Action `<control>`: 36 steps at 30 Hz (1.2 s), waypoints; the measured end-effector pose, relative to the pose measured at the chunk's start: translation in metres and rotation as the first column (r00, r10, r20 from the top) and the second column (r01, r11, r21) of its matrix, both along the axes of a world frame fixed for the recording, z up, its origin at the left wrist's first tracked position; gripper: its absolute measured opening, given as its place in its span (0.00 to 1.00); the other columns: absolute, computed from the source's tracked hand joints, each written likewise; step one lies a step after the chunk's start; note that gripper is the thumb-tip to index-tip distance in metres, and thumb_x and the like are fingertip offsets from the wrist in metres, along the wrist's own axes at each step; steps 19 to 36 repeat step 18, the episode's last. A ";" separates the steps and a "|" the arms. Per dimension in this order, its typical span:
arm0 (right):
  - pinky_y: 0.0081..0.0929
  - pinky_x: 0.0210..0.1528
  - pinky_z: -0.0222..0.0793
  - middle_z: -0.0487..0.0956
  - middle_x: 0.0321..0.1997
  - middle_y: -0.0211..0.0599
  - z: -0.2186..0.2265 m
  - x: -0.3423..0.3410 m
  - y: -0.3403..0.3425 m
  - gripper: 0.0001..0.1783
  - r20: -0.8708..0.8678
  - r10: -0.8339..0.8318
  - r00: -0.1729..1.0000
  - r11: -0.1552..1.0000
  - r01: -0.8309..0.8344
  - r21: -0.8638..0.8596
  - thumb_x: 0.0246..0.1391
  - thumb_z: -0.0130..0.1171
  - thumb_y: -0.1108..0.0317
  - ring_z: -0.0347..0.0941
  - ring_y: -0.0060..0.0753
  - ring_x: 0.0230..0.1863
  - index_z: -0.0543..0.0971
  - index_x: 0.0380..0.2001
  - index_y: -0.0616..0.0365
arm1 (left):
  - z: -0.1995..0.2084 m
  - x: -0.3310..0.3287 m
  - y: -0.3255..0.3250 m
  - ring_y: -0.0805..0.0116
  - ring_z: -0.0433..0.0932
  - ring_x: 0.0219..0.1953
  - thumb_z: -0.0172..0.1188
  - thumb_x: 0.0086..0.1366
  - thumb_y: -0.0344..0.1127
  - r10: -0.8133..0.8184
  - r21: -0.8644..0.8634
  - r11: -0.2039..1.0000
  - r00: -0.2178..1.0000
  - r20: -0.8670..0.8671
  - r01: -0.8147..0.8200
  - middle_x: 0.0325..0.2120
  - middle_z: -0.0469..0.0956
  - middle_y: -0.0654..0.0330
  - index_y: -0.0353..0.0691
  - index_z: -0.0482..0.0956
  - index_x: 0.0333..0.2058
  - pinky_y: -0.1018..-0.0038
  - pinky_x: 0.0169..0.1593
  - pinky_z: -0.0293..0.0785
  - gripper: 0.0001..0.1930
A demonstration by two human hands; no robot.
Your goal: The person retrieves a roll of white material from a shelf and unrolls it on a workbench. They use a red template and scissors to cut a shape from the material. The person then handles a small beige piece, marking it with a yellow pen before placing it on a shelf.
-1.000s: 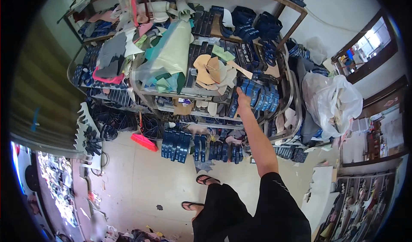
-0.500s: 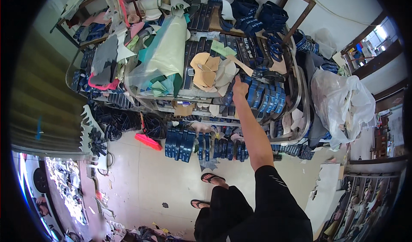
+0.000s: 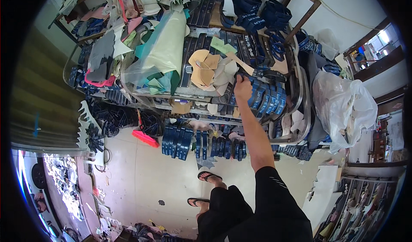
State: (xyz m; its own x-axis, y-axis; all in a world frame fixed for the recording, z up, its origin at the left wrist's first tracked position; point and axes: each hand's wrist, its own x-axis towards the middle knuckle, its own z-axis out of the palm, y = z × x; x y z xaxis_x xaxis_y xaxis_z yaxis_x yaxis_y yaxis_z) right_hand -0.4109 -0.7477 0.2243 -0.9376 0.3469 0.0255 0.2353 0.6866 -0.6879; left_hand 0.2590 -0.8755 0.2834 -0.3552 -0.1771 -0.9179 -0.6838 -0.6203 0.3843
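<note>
My right hand (image 3: 243, 88) reaches over the front edge of a cluttered shelf rack. Its fingers are curled closed at the left end of a row of dark blue, curved cutting dies (image 3: 268, 99) with white handwriting. The hand appears to grip the end die, a dark upright strip (image 3: 232, 97) just left of the fingers; the fingers hide part of it. Close by on the left lie tan cut pieces (image 3: 204, 70) and pale grey cut pieces (image 3: 225, 72). Above the hand sits a narrow beige strip (image 3: 240, 63). My left hand is out of view.
A pale rolled sheet in plastic (image 3: 165, 48) lies across the rack's left part. More blue dies (image 3: 177, 143) stand below. A pink brush (image 3: 145, 138) rests on the floor. A white plastic bag (image 3: 341, 106) hangs at the rack's right. The metal rail (image 3: 296, 130) curves there.
My right hand has shifted slightly right and down, and its fingers have curled into a closed grip by the blue dies. The view has tilted a little.
</note>
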 end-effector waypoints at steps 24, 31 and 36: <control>0.67 0.62 0.60 0.76 0.57 0.48 -0.024 -0.013 0.019 0.39 -0.085 0.671 0.737 0.542 -0.409 0.734 0.45 0.71 0.54 0.69 0.46 0.62 0.70 0.61 0.46 | 0.147 0.181 0.081 0.60 0.82 0.39 0.66 0.61 0.55 0.348 0.134 0.938 0.864 -0.366 -0.321 0.43 0.80 0.45 0.26 0.71 0.54 0.66 0.47 0.78 0.36; 0.67 0.62 0.60 0.76 0.57 0.48 -0.024 -0.013 0.019 0.39 -0.085 0.671 0.737 0.542 -0.409 0.734 0.45 0.71 0.54 0.69 0.46 0.62 0.70 0.61 0.46 | 0.147 0.181 0.081 0.60 0.82 0.39 0.66 0.61 0.55 0.348 0.134 0.938 0.864 -0.366 -0.321 0.43 0.80 0.45 0.26 0.71 0.54 0.66 0.47 0.78 0.36; 0.67 0.62 0.60 0.76 0.57 0.48 -0.024 -0.013 0.019 0.39 -0.085 0.671 0.737 0.542 -0.409 0.734 0.45 0.71 0.54 0.69 0.46 0.62 0.70 0.61 0.46 | 0.147 0.181 0.081 0.60 0.82 0.39 0.66 0.61 0.55 0.348 0.134 0.938 0.864 -0.366 -0.321 0.43 0.80 0.45 0.26 0.71 0.54 0.66 0.47 0.78 0.36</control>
